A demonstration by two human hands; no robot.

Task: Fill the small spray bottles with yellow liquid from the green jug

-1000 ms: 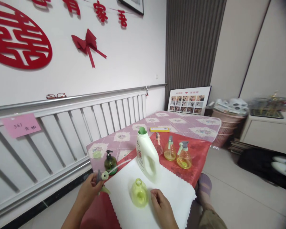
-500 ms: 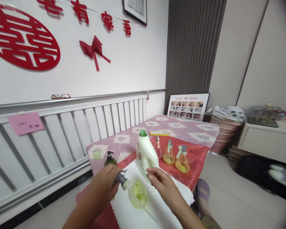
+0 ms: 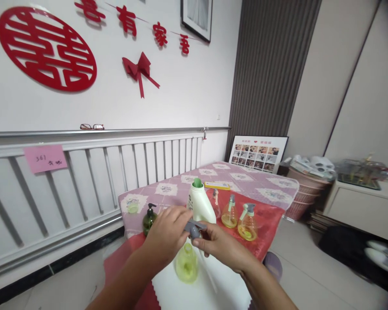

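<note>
Both hands meet over a grey spray head (image 3: 194,231) with a long clear tube hanging down to the right. My left hand (image 3: 168,230) grips its grey end from the left, fingers closed. From the right, my right hand (image 3: 218,242) pinches the other side of it. Just below stands an uncapped yellow-green spray bottle (image 3: 186,265) on a white sheet (image 3: 171,297). Behind the hands is a pale green detergent jug (image 3: 201,202), its mouth showing a green inside. A dark green pump bottle (image 3: 148,220) is partly covered by my left hand.
Two spray bottles with yellow liquid (image 3: 247,226) (image 3: 229,215) and a clear one (image 3: 216,202) stand on the red cloth (image 3: 268,215). A yellow box (image 3: 217,185) lies behind them. A small green lid (image 3: 133,208) is at the table's left. A radiator (image 3: 113,168) runs along the wall.
My left hand has brought the spray head right and up, over the bottle. My right hand has left the jug's side and closed on the spray head. The view has shifted slightly.
</note>
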